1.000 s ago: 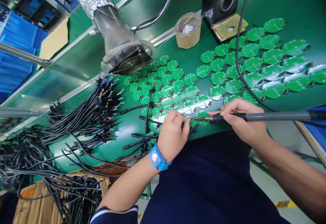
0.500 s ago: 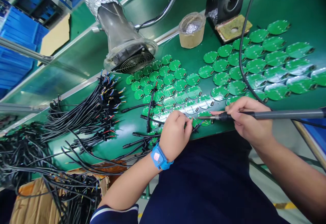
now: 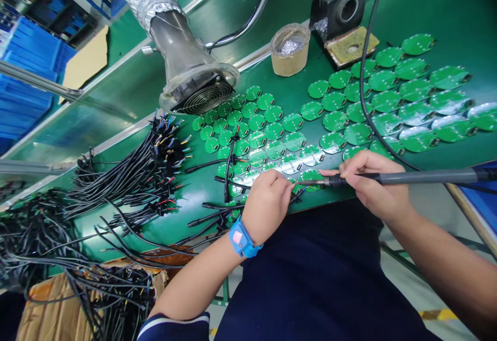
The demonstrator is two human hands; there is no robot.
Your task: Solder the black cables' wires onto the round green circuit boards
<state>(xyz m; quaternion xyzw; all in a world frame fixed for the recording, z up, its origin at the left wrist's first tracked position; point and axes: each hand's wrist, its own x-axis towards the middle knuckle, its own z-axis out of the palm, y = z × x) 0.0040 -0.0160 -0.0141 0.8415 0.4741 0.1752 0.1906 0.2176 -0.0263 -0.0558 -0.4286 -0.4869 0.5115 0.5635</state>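
Observation:
My right hand (image 3: pixel 373 181) grips a soldering iron (image 3: pixel 411 177) like a pen, its tip resting on a round green circuit board (image 3: pixel 310 176) at the table's front edge. My left hand (image 3: pixel 267 201) is closed in a pinch just left of the tip, pressing down on the wire end of a black cable (image 3: pixel 217 209) at that board. What its fingers hold is hidden behind the knuckles. A blue wrist strap (image 3: pixel 241 238) sits on my left wrist.
Several round green boards (image 3: pixel 388 103) lie in rows across the green table (image 3: pixel 295 92). A fume extractor duct (image 3: pixel 186 67) hangs at the back, beside a solder-scrap cup (image 3: pixel 289 50) and an iron stand (image 3: pixel 341 15). Bundles of black cables (image 3: pixel 128 175) cover the left.
The iron's tip has slid slightly left, closer to my left fingers. Both hands otherwise stay put; the view has shifted a little.

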